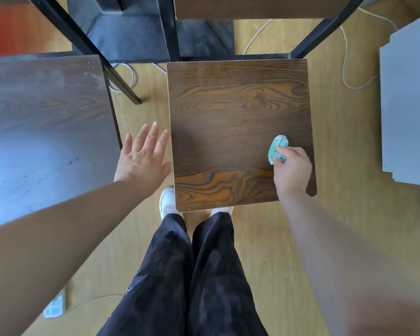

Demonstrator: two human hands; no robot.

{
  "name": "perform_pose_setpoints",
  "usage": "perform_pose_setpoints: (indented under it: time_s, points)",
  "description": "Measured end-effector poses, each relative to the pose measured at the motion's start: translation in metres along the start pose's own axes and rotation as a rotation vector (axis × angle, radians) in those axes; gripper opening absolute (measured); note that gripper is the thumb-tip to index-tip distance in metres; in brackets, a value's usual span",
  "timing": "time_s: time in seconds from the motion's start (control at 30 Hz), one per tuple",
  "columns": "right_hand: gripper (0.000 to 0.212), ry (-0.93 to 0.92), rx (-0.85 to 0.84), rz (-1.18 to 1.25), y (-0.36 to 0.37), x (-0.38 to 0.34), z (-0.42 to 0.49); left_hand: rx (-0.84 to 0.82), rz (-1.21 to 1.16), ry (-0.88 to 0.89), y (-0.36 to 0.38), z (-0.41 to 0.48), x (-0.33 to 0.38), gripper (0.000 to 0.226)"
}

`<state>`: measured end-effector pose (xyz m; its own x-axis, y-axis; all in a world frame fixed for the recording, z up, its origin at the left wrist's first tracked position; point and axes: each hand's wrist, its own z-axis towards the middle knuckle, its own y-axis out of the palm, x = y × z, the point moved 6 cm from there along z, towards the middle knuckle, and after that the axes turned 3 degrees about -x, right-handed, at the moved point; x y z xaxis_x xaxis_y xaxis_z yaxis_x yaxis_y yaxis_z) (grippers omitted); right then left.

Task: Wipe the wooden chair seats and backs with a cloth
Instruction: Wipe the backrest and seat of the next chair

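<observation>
Looking straight down, I see my legs in dark trousers [192,275] and my white shoes [167,201] on the pale wood floor [264,251], toes tucked under the near edge of a wooden chair seat [238,117]. Both my bare forearms reach forward.

My left hand [144,157] is flat and palm down, fingers straight and slightly spread. It holds nothing and sits over the gap of floor just beside the seat's left edge.

My right hand [292,169] is over the seat near its right edge, closer to the near corner. Its fingers are curled round a bunched teal cloth [278,147], which sticks out beyond my knuckles and lies against the dark wood grain.

To the left is a second, duller seat [46,129]. To the right is a grey panel [407,105]. Past the far edge rise the black metal frame [320,30] and the wooden chair back [260,7], with a white cable [347,69] trailing on the floor.
</observation>
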<state>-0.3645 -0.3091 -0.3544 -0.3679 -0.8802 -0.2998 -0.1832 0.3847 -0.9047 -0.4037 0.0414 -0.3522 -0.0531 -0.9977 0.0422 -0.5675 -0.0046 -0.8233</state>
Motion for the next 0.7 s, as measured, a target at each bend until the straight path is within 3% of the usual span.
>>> perform_pose_setpoints:
  time_s: [0.33, 0.5, 0.7]
  points:
    - [0.040, -0.297, -0.061, 0.007, 0.050, -0.074, -0.068, 0.006, -0.053, -0.042, 0.013, -0.020, -0.016, 0.073]
    - [0.041, -0.527, -0.186, 0.057, 0.086, -0.123, -0.124, -0.001, -0.053, -0.043, 0.019, -0.030, -0.014, 0.072]
    - [0.037, -0.516, -0.266, 0.180, 0.084, -0.126, -0.132, -0.017, -0.062, -0.041, 0.021, -0.044, -0.010, 0.070]
